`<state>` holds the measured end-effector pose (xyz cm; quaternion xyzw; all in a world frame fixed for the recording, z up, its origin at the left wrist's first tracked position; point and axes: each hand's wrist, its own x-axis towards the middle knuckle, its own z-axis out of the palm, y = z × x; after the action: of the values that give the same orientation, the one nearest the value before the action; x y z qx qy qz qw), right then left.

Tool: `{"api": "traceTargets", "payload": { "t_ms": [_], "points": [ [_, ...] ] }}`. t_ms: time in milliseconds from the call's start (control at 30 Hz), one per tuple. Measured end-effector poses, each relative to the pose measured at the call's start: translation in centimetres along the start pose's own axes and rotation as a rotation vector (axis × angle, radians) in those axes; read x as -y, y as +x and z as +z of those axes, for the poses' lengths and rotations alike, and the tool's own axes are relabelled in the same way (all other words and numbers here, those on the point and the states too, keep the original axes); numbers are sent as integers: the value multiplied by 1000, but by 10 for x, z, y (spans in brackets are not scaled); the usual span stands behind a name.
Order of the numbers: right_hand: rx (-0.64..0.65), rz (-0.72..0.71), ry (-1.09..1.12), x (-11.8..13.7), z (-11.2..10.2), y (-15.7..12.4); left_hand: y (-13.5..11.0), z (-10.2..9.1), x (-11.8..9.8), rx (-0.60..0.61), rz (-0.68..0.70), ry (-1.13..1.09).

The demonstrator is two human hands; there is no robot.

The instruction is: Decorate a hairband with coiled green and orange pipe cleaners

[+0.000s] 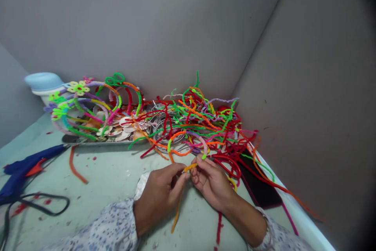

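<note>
My left hand (pixel 160 196) and my right hand (pixel 210 182) meet low in the middle of the view, both pinched on an orange pipe cleaner (pixel 189 167). Its short upper end shows between my fingertips, and its long tail (pixel 176 215) hangs down under my left hand onto the pale green table (pixel 111 172). Just beyond my fingers lies a big tangled heap of pipe cleaners (pixel 202 125) in red, green, orange and purple.
A metal tray (pixel 88 140) at the back left holds finished wrapped hoops with flowers (pixel 88 102) and paper scraps. A blue glue gun (pixel 23 168) with a black cord lies at the left. A loose orange pipe cleaner (pixel 76 168), a dark flat object (pixel 261 192), a blue-lidded tub (pixel 44 82), grey walls.
</note>
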<state>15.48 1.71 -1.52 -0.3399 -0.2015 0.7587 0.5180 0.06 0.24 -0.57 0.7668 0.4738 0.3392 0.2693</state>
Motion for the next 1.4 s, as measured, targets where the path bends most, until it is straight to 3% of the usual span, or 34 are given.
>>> {"api": "traceTargets", "payload": {
  "t_ms": [233, 833, 1233, 1400],
  "points": [
    [62, 11, 37, -3, -4, 1, 0, -3, -1, -22, 56, 5],
    [20, 94, 27, -3, -8, 4, -1, -4, 4, 84, 152, 179],
    [-37, -35, -134, -5, -4, 1, -3, -3, 6, 99, 192, 241],
    [-42, -49, -207, -5, -5, 1, -2, -3, 9, 93, 287, 301]
  ]
}}
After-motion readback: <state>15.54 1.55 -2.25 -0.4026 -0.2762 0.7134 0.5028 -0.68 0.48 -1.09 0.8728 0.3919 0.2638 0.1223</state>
